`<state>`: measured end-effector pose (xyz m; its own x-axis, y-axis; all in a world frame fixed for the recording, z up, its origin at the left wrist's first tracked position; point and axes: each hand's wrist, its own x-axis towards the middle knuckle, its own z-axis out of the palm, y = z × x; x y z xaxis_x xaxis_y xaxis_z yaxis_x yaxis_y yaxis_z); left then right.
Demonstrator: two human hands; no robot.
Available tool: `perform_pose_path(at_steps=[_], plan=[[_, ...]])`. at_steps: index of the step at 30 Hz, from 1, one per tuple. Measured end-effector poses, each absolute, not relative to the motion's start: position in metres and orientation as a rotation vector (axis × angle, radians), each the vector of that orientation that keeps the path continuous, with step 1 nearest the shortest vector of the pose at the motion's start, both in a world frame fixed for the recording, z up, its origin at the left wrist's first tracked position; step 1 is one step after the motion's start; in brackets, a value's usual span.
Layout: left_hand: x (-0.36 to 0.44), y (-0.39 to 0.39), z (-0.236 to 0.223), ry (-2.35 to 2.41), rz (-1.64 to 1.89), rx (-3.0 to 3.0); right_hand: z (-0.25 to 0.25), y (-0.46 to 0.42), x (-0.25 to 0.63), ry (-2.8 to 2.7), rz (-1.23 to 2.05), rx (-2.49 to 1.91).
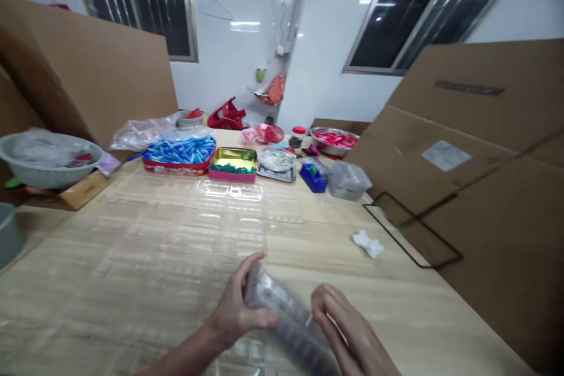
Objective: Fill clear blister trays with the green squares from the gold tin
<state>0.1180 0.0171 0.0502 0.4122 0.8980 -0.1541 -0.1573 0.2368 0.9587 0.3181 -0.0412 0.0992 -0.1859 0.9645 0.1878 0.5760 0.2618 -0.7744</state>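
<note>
Clear plastic tray stack [286, 320] is grasped by both hands, held tilted over the near part of the desk [132, 258]; contact with the desk cannot be told. Left hand [235, 305] is clenched round the upper end. Right hand [348, 329] is closed on the lower side, partly cut off by the frame edge. A clear plastic tray [240, 352] is seen flat on the desk beneath the hands. Another clear tray [231, 191] is laid further up.

To the right, a crumpled white piece [369, 244] is lying near a black wire frame [412, 229], which is leaned on cardboard sheets [467, 188]. Along the far side are placed a red tin of blue items [178, 155], a pink tin with a gold lining [232, 163], a blue tape dispenser [314, 177] and a steel bowl of red pieces [333, 142]. A grey basin [48, 158] is set at far left.
</note>
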Motion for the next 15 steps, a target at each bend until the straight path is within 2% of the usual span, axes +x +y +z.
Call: perform_pose_path(at_steps=[5,10,15], plan=[[0.106,0.009,0.041,0.850,0.751,0.961,0.103,-0.006,0.377,-1.736,1.009,-1.551],[0.093,-0.003,0.034,0.833,0.735,0.842,0.064,0.072,0.429,-1.869,1.422,-1.629],[0.087,-0.009,0.042,0.812,0.763,0.776,0.026,0.119,0.430,-1.894,1.093,-1.822]])
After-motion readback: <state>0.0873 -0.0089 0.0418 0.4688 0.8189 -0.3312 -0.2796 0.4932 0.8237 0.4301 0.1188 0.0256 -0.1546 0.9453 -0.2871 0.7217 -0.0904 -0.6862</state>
